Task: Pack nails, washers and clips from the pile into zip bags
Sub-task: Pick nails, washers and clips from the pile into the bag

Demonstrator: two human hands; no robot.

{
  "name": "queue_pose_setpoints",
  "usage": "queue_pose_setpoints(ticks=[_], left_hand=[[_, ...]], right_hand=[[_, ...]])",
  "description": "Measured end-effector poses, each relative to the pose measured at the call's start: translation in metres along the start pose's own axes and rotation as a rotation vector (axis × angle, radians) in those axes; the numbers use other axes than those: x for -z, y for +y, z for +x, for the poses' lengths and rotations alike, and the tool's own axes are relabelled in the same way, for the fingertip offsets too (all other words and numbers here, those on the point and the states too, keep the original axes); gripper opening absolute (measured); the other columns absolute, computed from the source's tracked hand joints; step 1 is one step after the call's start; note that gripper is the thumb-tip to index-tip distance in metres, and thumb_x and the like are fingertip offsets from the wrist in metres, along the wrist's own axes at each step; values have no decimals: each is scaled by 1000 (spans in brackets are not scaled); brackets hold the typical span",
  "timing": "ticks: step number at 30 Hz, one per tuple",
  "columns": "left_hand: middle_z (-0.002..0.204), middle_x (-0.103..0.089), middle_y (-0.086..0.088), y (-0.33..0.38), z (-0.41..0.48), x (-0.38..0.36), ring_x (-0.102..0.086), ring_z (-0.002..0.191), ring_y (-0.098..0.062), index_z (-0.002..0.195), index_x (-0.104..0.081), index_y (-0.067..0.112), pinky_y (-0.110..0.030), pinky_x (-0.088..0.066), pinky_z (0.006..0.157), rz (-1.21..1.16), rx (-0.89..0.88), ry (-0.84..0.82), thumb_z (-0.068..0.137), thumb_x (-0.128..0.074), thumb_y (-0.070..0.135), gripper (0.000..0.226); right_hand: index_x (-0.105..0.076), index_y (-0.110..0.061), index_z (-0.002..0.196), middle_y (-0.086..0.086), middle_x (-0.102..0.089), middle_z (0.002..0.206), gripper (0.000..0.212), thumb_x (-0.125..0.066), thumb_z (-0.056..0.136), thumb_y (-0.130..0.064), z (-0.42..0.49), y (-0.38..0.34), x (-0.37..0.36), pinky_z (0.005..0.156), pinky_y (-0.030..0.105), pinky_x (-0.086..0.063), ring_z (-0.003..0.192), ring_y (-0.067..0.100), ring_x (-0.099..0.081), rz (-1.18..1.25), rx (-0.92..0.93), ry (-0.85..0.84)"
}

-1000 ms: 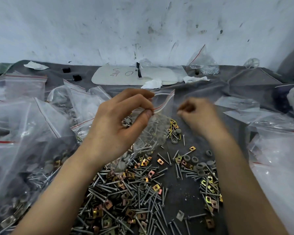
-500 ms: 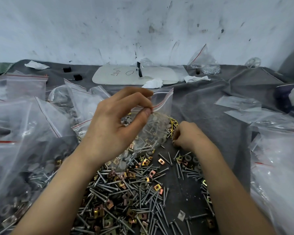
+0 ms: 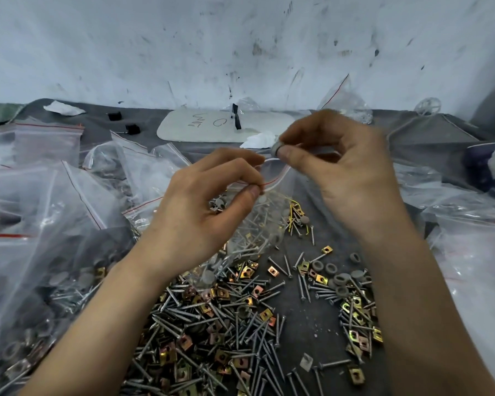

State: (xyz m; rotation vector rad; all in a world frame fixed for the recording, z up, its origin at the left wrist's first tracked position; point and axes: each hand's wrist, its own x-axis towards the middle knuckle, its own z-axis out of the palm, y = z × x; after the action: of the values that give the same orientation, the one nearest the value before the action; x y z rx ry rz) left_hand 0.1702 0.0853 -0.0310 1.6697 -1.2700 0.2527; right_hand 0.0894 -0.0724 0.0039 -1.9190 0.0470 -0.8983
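Filled clear plastic bags hem the loose pile of nails, clips and washers on both sides. Over it, the left hand pinches the rim of the clear red-lined zip bag. The right hand pinches a grey round washer at its mouth.

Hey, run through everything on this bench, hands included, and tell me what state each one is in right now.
Zip bag: mouth open, partly filled, hanging tilted.
Left hand: pinching that bag's rim at the red strip.
Right hand: pinching, raised over the bag's mouth.
Washer: held in the right fingers, not yet in the bag.
Pile: loose, spread on the cloth.
Bags at left: filled, lying heaped.
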Motion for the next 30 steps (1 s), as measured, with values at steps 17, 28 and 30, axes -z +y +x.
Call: queue_pose_setpoints(ticks=[17, 28, 30], left_hand=[[116, -64, 7, -9, 0, 3, -63, 111, -17, 91, -67, 19, -52, -53, 85, -15, 43, 82, 90, -53, 28, 16], [116, -64, 4, -9, 0, 3, -63, 111, -18, 90, -68, 11, -51, -53, 86, -9, 39, 65, 91, -53, 27, 22], [116, -64, 6, -8, 0, 4, -63, 111, -18, 90, -68, 12, -51, -53, 85, -10, 40, 65, 91, -53, 27, 21]], right_hand=[[-71, -21, 95, 7, -67, 105, 13, -66, 84, -14, -12, 122, -35, 83, 29, -49, 97, 26, -62, -773, -494, -460], [-65, -16, 102, 7, -65, 106, 20, -65, 83, -11, -14, 116, -37, 85, 30, -49, 101, 27, -59, -751, -471, -526], [-69, -17, 93, 5, -67, 99, 15, -68, 81, -8, -10, 113, -32, 76, 23, -47, 92, 22, -61, -705, -469, -497]])
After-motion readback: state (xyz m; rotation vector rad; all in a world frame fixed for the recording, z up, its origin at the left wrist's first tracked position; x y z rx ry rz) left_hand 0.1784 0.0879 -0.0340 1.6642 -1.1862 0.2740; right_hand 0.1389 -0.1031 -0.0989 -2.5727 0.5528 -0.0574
